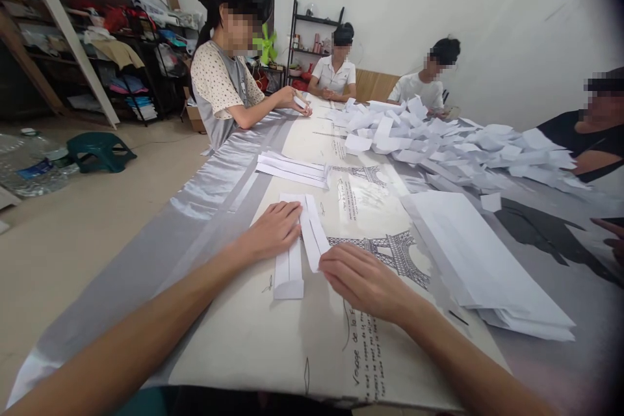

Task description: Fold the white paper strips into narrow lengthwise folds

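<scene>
Head view: two bare hands work with folded white paper on a desk (229,348). The left hand (273,227) lies flat, palm down, with its fingers stretched out. It presses on a long paper strip (288,270), and its fingertips reach the top part of a slanted strip (313,234) just beside it. The right hand (358,276) pinches the near end of the slanted strip between thumb and fingers. Both strips have long fold lines. The desk cover has drawings of a tower (397,257) and some writing (363,344).

Past the left hand is a small bunch of folded strips (292,168). To the right of the right hand is a stack of big white sheets (487,260), and behind it is a large messy heap of white paper pieces (439,140). A person in spotted sleeves (219,81) holds a bit of paper (299,101) on the left side. Three more people sit farther off. A green stool (100,151) stands on the floor (131,221) near big clear bottles (36,166).
</scene>
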Tool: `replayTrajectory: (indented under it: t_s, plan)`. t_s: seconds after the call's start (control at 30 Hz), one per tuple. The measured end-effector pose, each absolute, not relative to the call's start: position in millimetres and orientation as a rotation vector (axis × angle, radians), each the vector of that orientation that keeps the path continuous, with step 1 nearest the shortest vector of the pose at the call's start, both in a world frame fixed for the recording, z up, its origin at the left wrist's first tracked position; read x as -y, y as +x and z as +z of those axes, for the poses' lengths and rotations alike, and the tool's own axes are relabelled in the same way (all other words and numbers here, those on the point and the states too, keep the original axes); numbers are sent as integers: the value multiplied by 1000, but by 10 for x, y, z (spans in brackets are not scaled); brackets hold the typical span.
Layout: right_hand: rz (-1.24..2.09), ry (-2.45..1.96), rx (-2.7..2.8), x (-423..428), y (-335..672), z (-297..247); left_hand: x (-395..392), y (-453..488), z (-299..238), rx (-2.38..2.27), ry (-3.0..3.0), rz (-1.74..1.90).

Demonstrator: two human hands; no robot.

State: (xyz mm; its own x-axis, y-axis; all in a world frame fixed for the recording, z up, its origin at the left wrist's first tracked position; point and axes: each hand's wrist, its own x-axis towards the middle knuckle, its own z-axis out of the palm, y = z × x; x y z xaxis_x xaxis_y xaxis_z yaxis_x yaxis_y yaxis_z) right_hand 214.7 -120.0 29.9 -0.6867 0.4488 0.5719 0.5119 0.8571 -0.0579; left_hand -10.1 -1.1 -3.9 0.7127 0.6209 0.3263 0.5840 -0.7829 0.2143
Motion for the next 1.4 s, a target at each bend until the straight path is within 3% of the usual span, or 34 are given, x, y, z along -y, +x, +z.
replayTrajectory:
  t_s: [0.2, 0.33, 0.43, 0.7, 0.93, 1.17, 1.4]
  plan:
    - [-317, -751, 1893, 1114, 2357, 403, 58, -105, -46, -808, 2869, 840]
    - [-655, -822, 1506, 1073, 2543, 416, 46, -52, -75, -706, 2818, 836]
    - [-725, -956, 1304, 1036, 2671, 441, 42, -32, -51, -619, 2720, 808]
    - [-301, -1183, 1073, 940, 3022, 560, 137, -43, 231, -693, 2013, 966]
    - [518, -1175, 954, 820, 3021, 427, 113, -78, 289, -761, 1638, 1138]
    - [519, -1247, 973, 832, 2887, 357, 48, -161, 279, -851, 1531, 1154]
    - [785, -1268, 1056, 842, 2836, 311, -20, -229, 264, -825, 1553, 1242]
